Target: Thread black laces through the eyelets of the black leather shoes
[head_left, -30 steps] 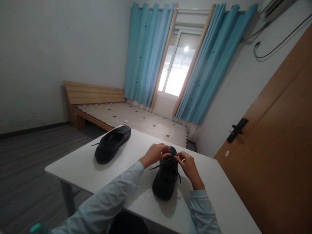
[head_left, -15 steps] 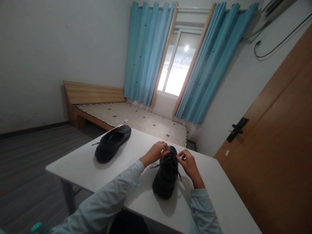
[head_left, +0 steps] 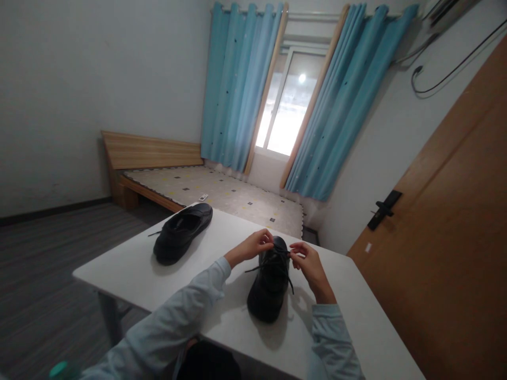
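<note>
A black lace-up shoe (head_left: 270, 287) stands on the white table (head_left: 356, 322) right in front of me, toe pointing away. My left hand (head_left: 253, 246) pinches a black lace (head_left: 259, 268) at the shoe's left side near the toe. My right hand (head_left: 311, 265) pinches the lace at the right side, fingers closed. Loose lace ends trail over the shoe's left and right sides. A second black shoe (head_left: 181, 234) lies apart at the table's far left, a lace end sticking out to its left.
Beyond the table are a wooden bed (head_left: 206, 190) with a patterned mattress, blue curtains (head_left: 241, 89) and a window. A wooden door (head_left: 447, 237) with a black handle is at the right. A green-capped bottle top (head_left: 61, 369) shows at the bottom left.
Both hands have shifted slightly along the near shoe's laces, the right hand drawing a little away from the shoe. The far shoe has not moved.
</note>
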A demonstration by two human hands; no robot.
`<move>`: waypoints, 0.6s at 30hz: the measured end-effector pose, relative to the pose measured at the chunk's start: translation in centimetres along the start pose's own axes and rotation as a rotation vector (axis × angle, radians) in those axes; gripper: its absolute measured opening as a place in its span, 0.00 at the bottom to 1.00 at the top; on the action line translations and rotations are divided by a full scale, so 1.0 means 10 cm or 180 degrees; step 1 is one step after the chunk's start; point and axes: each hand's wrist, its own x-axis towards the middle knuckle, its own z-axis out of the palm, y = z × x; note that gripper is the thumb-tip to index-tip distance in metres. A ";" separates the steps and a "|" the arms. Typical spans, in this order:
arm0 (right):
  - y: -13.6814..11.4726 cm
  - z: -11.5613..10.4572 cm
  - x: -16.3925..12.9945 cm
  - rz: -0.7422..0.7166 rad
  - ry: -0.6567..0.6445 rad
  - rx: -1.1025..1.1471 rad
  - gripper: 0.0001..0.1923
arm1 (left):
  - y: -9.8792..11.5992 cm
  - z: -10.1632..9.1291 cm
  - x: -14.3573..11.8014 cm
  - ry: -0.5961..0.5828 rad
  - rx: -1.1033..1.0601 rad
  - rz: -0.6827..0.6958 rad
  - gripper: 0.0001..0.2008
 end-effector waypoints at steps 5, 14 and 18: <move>-0.03 0.08 -0.05 0.0510 -0.0249 0.0678 0.13 | 0.02 0.03 -0.03 -0.0293 -0.0620 -0.0345 0.12; -0.02 0.14 -0.05 0.0352 -0.0113 0.0167 0.17 | 0.01 0.02 -0.03 -0.0218 -0.0024 0.0023 0.16; 0.02 0.14 -0.03 0.0080 0.0118 -0.0515 0.19 | 0.00 0.01 -0.02 -0.0086 0.0549 0.0133 0.16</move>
